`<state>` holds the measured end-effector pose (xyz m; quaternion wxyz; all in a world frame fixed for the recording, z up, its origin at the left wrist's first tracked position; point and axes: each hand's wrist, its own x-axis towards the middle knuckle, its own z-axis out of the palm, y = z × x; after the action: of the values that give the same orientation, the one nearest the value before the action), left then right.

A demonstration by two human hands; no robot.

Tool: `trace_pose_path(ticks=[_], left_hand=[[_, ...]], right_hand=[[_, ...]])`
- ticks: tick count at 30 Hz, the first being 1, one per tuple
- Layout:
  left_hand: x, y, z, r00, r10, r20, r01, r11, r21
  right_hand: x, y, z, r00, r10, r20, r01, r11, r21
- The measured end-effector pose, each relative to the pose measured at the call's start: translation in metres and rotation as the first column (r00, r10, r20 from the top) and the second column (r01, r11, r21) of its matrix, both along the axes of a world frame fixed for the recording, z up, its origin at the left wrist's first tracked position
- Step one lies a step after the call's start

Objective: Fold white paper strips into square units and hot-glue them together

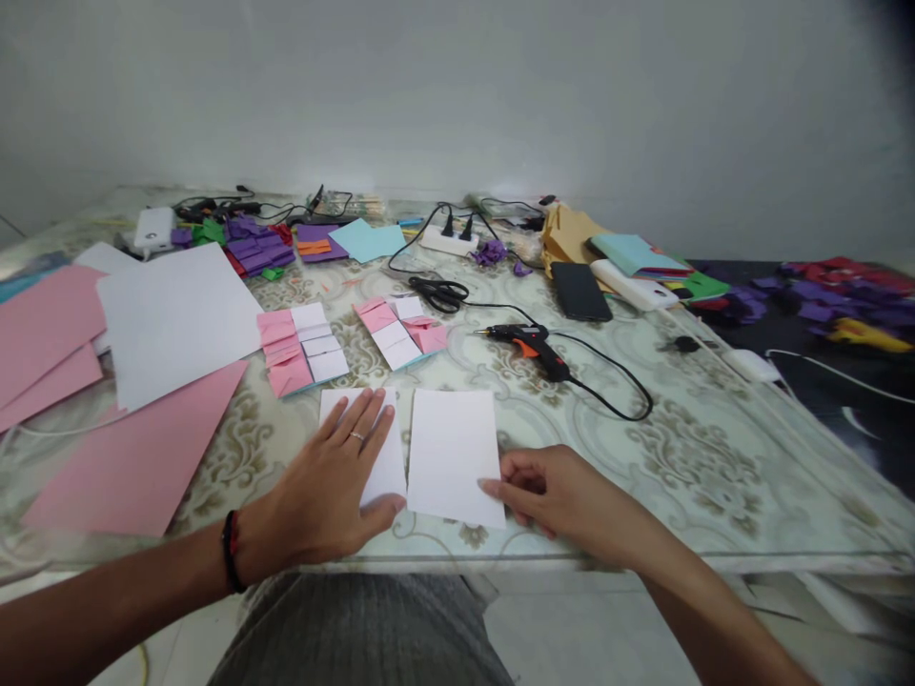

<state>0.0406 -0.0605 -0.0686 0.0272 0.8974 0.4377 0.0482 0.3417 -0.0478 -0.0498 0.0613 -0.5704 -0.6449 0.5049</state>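
Note:
My left hand lies flat, fingers stretched out, on a white paper rectangle near the table's front edge. Beside it, a narrow gap to the right, is a second white paper rectangle. My right hand grips that second sheet at its lower right edge, thumb on top and the other fingers curled at the side. Just beyond the sheets are two pieces with folded pink and white paper strips, a left one and a right one.
A black glue gun with an orange trigger lies behind my right hand, its cord looping right. Black-handled scissors and a dark phone lie farther back. Large white and pink sheets cover the left side. A power strip is at the back.

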Motion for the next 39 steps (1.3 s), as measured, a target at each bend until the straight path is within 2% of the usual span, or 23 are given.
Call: trace_pose_path(ticks=[6, 10, 12, 13, 16, 19, 20, 23, 25, 27, 28, 29, 30, 32, 33, 35, 36, 39], left_hand=[[0.002, -0.001, 0.001, 1.0, 0.02, -0.004, -0.02, 0.999, -0.032], [0.001, 0.0, 0.003, 1.0, 0.017, 0.017, -0.016, 0.998, -0.06], [-0.002, 0.006, 0.007, 0.999, 0.018, 0.049, -0.014, 0.997, -0.079], [-0.003, 0.01, 0.01, 0.997, 0.024, 0.069, -0.018, 0.996, -0.089], [-0.007, 0.028, 0.021, 0.992, 0.073, 0.107, -0.061, 0.992, -0.106], [-0.007, 0.044, 0.03, 0.994, 0.097, 0.056, -0.089, 0.988, -0.127], [-0.007, 0.048, 0.032, 0.994, 0.097, 0.042, -0.09, 0.986, -0.138], [-0.004, 0.055, 0.037, 0.993, 0.113, 0.024, -0.106, 0.978, -0.182], [-0.003, 0.058, 0.04, 0.989, 0.145, 0.018, -0.137, 0.966, -0.218], [-0.002, 0.061, 0.042, 0.983, 0.184, 0.011, -0.175, 0.95, -0.259], [-0.002, 0.062, 0.043, 0.979, 0.203, 0.01, -0.192, 0.941, -0.279], [-0.002, 0.063, 0.044, 0.976, 0.218, 0.013, -0.205, 0.932, -0.298], [-0.002, 0.064, 0.044, 0.973, 0.232, 0.022, -0.213, 0.925, -0.316], [-0.003, 0.066, 0.043, 0.968, 0.247, 0.048, -0.218, 0.917, -0.335], [-0.004, 0.067, 0.043, 0.967, 0.25, 0.058, -0.217, 0.918, -0.332], [-0.005, 0.067, 0.042, 0.967, 0.247, 0.061, -0.219, 0.93, -0.296], [-0.005, 0.067, 0.042, 0.969, 0.242, 0.055, -0.219, 0.937, -0.271], [-0.005, 0.064, 0.039, 0.974, 0.222, 0.042, -0.207, 0.954, -0.218]], right_hand=[[0.009, -0.003, 0.002, 0.998, 0.005, 0.062, -0.002, 0.999, -0.05], [0.028, 0.008, 0.009, 0.995, -0.024, 0.097, 0.021, 0.999, 0.03], [0.041, 0.019, 0.015, 0.983, -0.047, 0.178, 0.024, 0.992, 0.128], [0.047, 0.024, 0.018, 0.968, -0.077, 0.24, 0.024, 0.976, 0.217], [0.061, 0.036, 0.027, 0.906, -0.172, 0.386, -0.035, 0.88, 0.474], [0.062, 0.032, 0.039, 0.807, -0.267, 0.526, -0.132, 0.788, 0.601], [0.06, 0.027, 0.043, 0.798, -0.27, 0.54, -0.169, 0.759, 0.629], [0.051, 0.016, 0.056, 0.876, -0.152, 0.457, -0.225, 0.71, 0.667], [0.05, 0.021, 0.061, 0.931, -0.057, 0.361, -0.215, 0.715, 0.665], [0.055, 0.043, 0.06, 0.968, -0.033, 0.247, -0.145, 0.734, 0.663], [0.059, 0.06, 0.058, 0.984, -0.076, 0.162, -0.056, 0.73, 0.681], [0.064, 0.08, 0.055, 0.987, -0.155, 0.036, 0.089, 0.723, 0.685], [0.07, 0.102, 0.051, 0.959, -0.264, -0.106, 0.267, 0.71, 0.652], [0.081, 0.146, 0.044, 0.894, -0.398, -0.204, 0.427, 0.622, 0.657], [0.087, 0.166, 0.042, 0.846, -0.47, -0.25, 0.504, 0.554, 0.663], [0.098, 0.195, 0.042, 0.746, -0.584, -0.32, 0.618, 0.429, 0.659], [0.104, 0.205, 0.044, 0.707, -0.619, -0.34, 0.652, 0.385, 0.653], [0.118, 0.218, 0.049, 0.657, -0.671, -0.344, 0.676, 0.321, 0.663]])
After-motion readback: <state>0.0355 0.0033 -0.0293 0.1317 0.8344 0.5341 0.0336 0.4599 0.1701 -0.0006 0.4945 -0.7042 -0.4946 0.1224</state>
